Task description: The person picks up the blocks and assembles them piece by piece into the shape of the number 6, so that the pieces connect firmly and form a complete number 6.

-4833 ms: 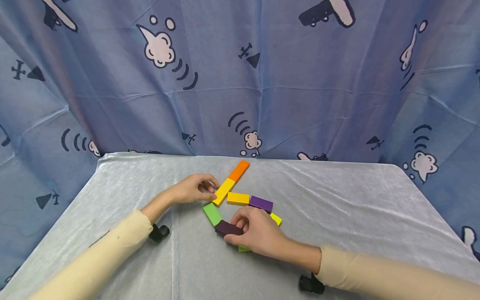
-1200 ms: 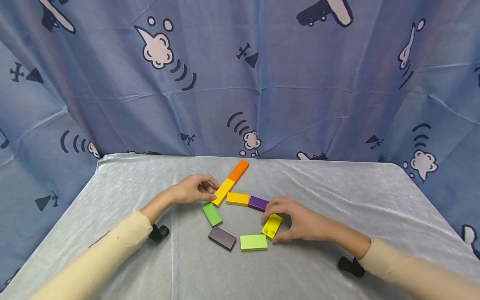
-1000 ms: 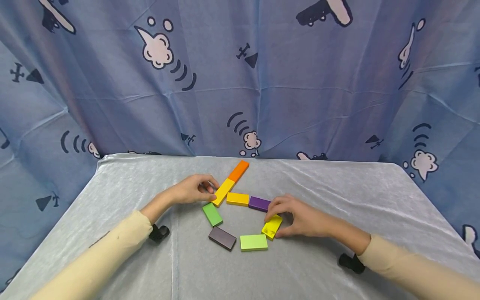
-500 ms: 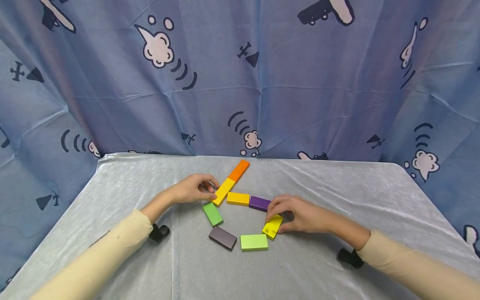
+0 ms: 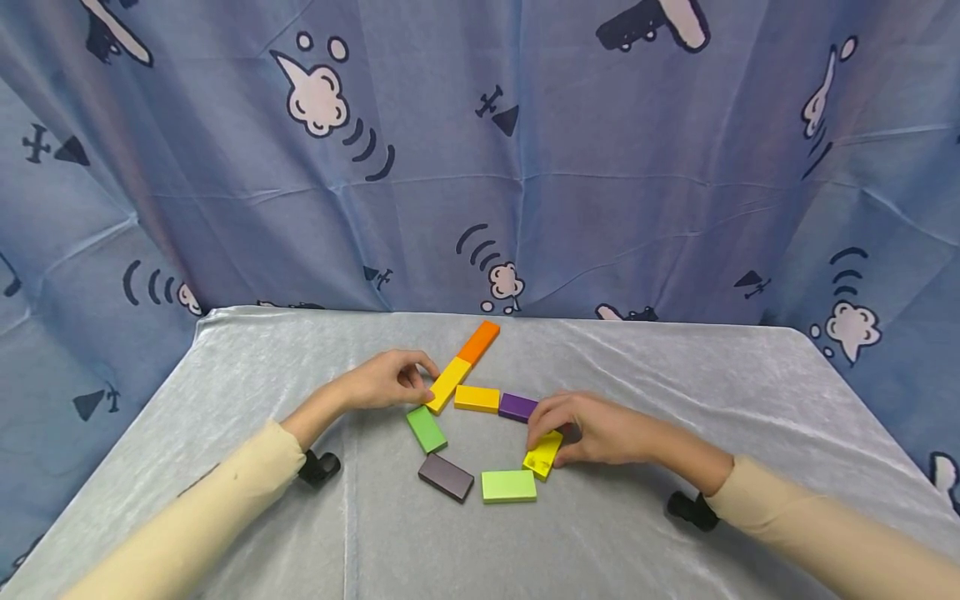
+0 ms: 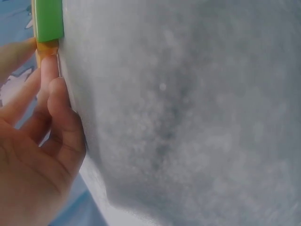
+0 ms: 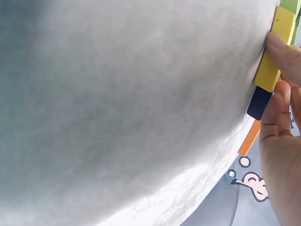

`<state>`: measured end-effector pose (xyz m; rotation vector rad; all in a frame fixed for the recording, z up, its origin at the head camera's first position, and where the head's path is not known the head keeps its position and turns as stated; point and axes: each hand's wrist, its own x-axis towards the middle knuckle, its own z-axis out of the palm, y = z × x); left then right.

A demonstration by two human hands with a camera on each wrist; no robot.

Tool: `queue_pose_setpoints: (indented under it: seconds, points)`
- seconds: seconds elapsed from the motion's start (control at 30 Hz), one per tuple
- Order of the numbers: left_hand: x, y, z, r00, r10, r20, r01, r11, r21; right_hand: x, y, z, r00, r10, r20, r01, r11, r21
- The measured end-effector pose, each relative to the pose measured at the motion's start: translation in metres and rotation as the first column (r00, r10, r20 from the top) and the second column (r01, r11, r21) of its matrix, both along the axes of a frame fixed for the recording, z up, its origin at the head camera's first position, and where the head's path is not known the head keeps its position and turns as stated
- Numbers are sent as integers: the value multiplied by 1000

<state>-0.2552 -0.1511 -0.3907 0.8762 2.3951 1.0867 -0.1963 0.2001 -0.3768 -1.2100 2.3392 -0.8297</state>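
My left hand (image 5: pixel 386 380) rests at the near end of a golden-yellow block (image 5: pixel 448 382), its thumb and fingertips pinching that end. Beyond this block an orange block (image 5: pixel 478 342) continues the same slanted line. My right hand (image 5: pixel 600 429) pinches a bright yellow block (image 5: pixel 543 456), thumb along its right side and fingers over its far end; in the right wrist view the thumb lies against that yellow block (image 7: pixel 274 56). A purple block (image 5: pixel 517 407), partly behind the right fingers, adjoins a second golden-yellow block (image 5: pixel 477 398).
A green block (image 5: pixel 427 429), a dark purple-brown block (image 5: pixel 446 477) and a light green block (image 5: pixel 509 486) lie flat, closing the loop's near side. Grey velvety cloth (image 5: pixel 645 533) covers the table. A blue patterned curtain (image 5: pixel 637 167) hangs behind it.
My right hand has let go of the dark block, now flat, and moved right to grip the bright yellow block, which has since shifted slightly left. The left hand stays put.
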Motion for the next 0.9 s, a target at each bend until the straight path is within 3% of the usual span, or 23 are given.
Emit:
queue_pose_setpoints:
  seconds: [0.63, 0.9]
  points:
    - [2, -4, -1, 1000, 2, 0, -2, 1000, -3, -2, -1, 0, 1000, 5, -15, -5, 1000, -3]
    - [9, -16, -3, 1000, -18, -16, 19, 999, 48, 7, 21, 10, 996, -85, -30, 84, 996, -39]
